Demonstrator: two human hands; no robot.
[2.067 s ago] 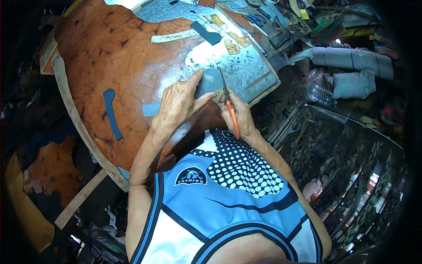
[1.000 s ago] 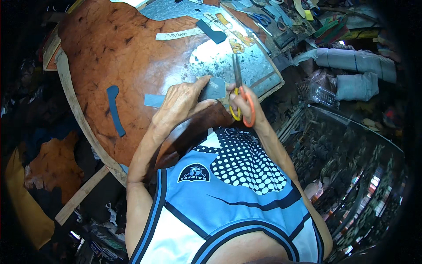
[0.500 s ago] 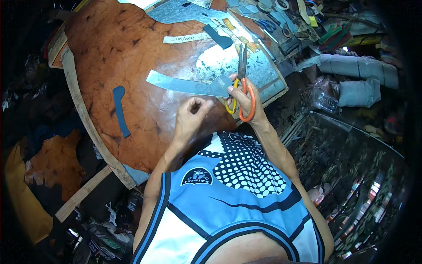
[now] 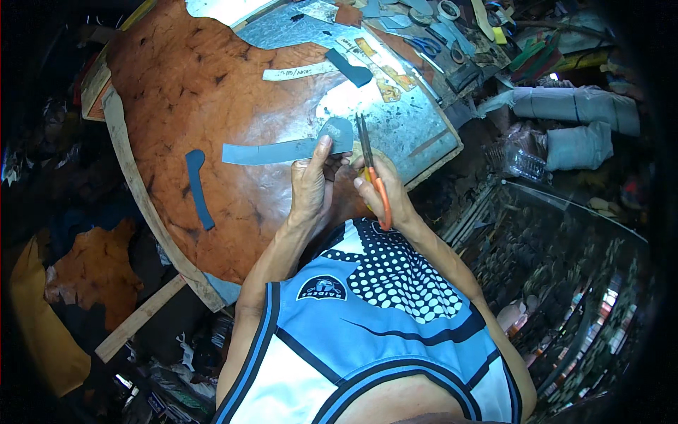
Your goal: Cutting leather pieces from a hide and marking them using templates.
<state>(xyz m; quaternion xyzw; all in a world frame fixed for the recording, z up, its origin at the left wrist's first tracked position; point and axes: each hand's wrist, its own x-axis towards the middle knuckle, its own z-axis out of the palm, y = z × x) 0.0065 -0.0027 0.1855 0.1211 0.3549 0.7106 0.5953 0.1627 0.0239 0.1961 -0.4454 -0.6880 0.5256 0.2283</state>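
Note:
My left hand pinches a grey-blue strip at its wide rounded end, thumb on top. The strip's narrow end reaches left above a brown leather hide. In my right hand is a pair of scissors with orange and yellow handles. Their blades point away from me, beside the strip's rounded end and apart from it; they look nearly closed. A dark blue piece of similar shape lies on the hide at left. Another dark piece lies across a pale strip farther off.
The hide drapes over a worktable with a wooden edge and a bare metal top. Tape rolls, blue-handled scissors and scraps crowd the far right. Wrapped bundles lie right of the table; leather pieces hang at left.
My left hand has taken hold of the strip's rounded end, and the strip has shifted left. My right hand has let the strip go and moved slightly nearer me with the scissors, which have turned.

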